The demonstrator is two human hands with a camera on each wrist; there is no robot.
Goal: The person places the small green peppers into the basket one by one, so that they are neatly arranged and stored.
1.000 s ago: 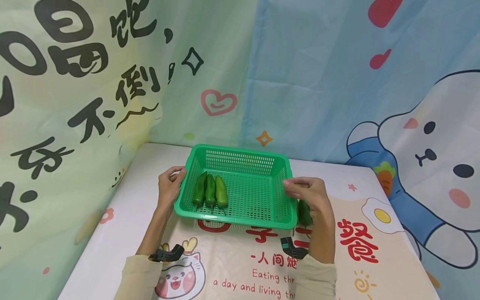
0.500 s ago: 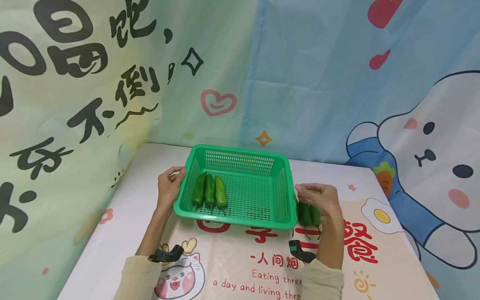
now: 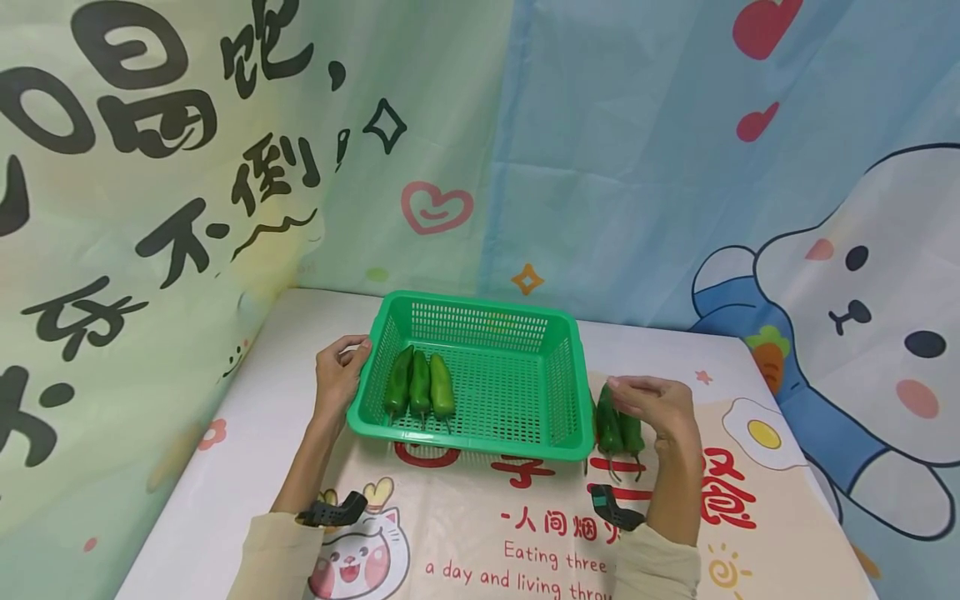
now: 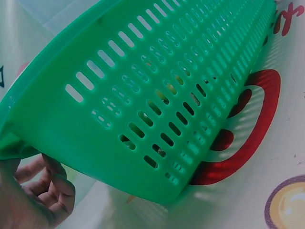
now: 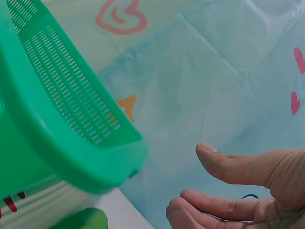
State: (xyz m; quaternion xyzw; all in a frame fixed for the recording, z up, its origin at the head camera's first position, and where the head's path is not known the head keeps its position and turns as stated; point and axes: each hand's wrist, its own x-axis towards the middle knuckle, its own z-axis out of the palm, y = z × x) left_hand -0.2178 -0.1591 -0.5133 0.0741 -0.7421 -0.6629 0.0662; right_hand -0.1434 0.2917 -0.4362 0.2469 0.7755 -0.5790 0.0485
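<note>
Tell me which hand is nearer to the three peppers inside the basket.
Left. The left hand is at the basket's left rim, just left of the three peppers; the right hand is beyond the opposite side, near the peppers outside.

left hand (image 3: 341, 373) holds green basket (image 3: 480, 445) | three peppers (image 3: 421, 387) inside | right hand (image 3: 662, 408) near outside peppers (image 3: 609, 432)

At the centre of my head view I see a green slotted basket (image 3: 472, 443), its left rim gripped by the left hand (image 3: 337, 377). Three glossy green peppers (image 3: 421, 387) lie side by side in its left part, stems toward the frame's bottom; darker peppers (image 3: 609, 429) lie right of it, near the right hand (image 3: 660, 408).
</note>
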